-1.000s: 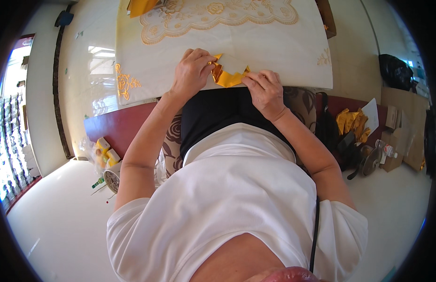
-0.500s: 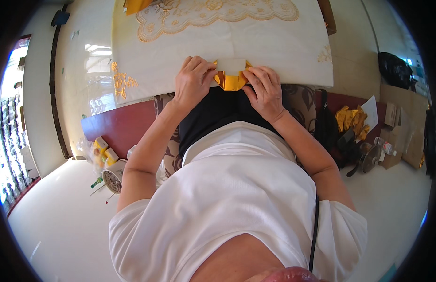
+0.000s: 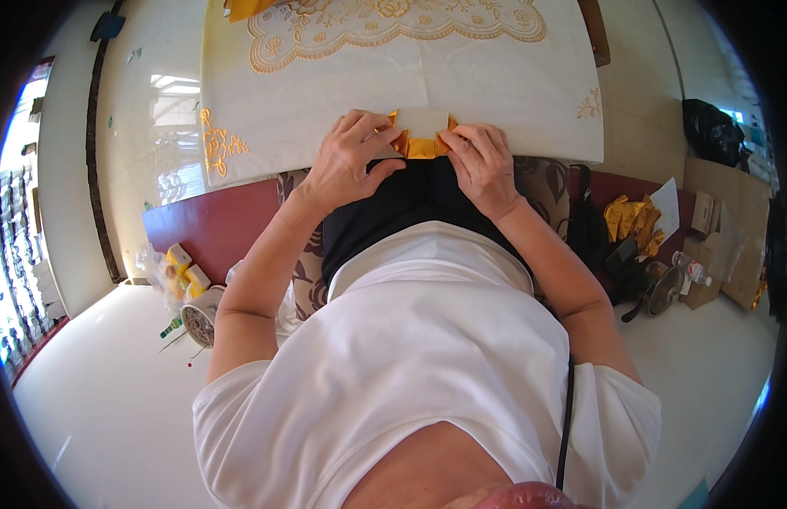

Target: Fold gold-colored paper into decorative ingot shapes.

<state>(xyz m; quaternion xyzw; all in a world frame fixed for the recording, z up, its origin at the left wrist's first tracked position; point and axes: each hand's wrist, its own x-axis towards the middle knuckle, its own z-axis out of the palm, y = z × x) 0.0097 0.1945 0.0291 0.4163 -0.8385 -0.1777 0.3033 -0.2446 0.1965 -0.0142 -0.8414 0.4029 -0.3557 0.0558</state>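
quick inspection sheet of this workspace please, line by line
Surface: white tablecloth, gold embroidery; folded gold sheet at the far left
Job's things: gold paper, partly folded, at the table's near edge
Clutter: crumpled foil and bottle to the right; white tub to the left
Hands: right hand pinches the paper's right end; left hand at its left end, grip unclear
Cables: black cord down the shirt
Surroundings: black bag, right

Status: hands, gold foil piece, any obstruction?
Left hand at left end of gold foil piece, thumb spread; right hand holding right end. Foil folded, at near edge of white tablecloth. Nothing seen blocking the hands.
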